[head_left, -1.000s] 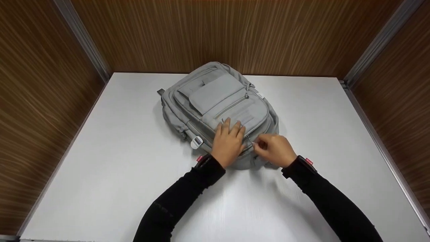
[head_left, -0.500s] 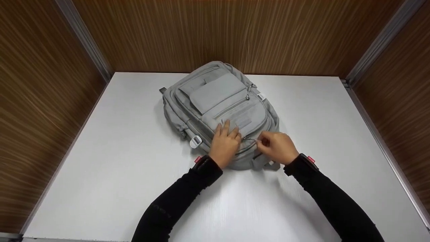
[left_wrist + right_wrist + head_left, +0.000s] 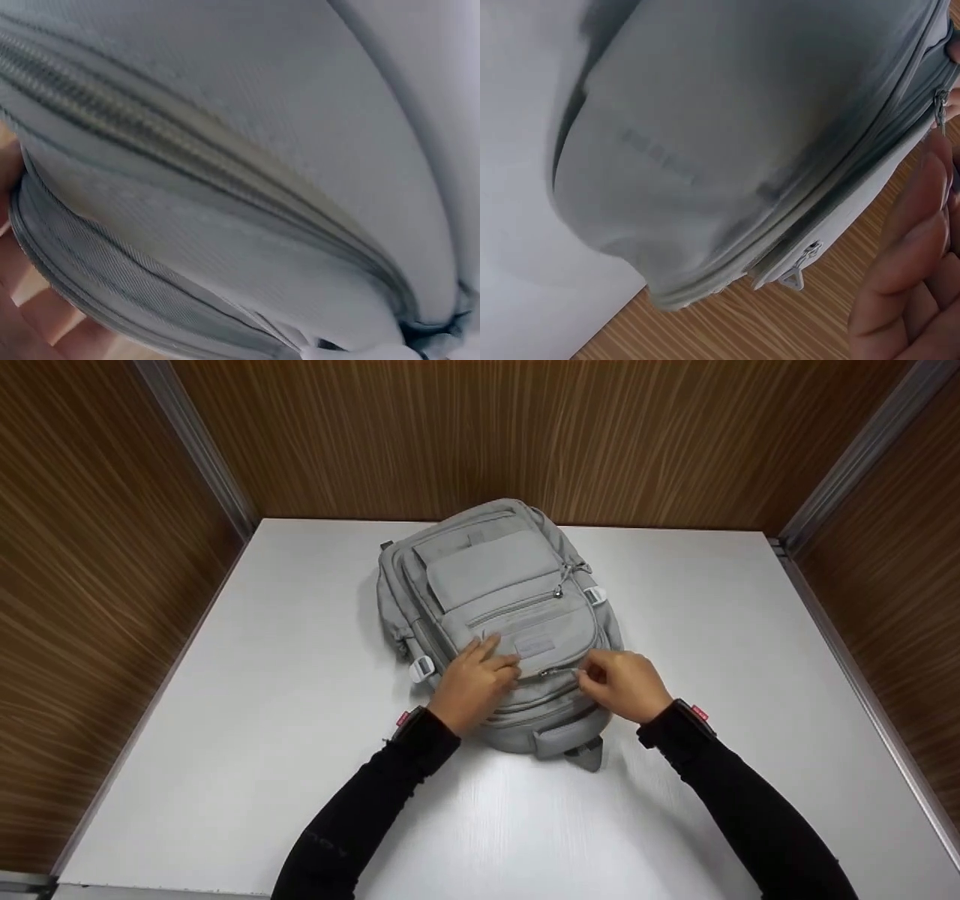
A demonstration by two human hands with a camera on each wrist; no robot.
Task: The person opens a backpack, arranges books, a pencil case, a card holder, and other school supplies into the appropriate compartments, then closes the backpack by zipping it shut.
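Observation:
A grey backpack [image 3: 495,570] lies on the white table, front pockets facing up. My left hand [image 3: 474,684] rests on its front panel at the lower left, fingers extended over the fabric. In the left wrist view, fingers [image 3: 45,315] show at the left edge beside a zipper seam [image 3: 150,127]. With thumb and forefinger, my right hand [image 3: 621,682] pinches a zipper pull [image 3: 562,670] on the curved front-pocket zipper. The metal slider [image 3: 940,105] appears beside the fingertips in the right wrist view. A second metal pull [image 3: 795,274] hangs lower down the bag there.
Wood-grain panels [image 3: 480,442] enclose the table [image 3: 712,622] at the back and both sides. White strap buckles [image 3: 422,668] sit on the bag's sides. A padded loop [image 3: 574,735] and a dark strap end [image 3: 589,754] lie at its near end.
The backpack has turned, its near end swinging left and toward me. My left hand has shifted left with it. The right hand stays nearly in place, still pinching the zipper pull.

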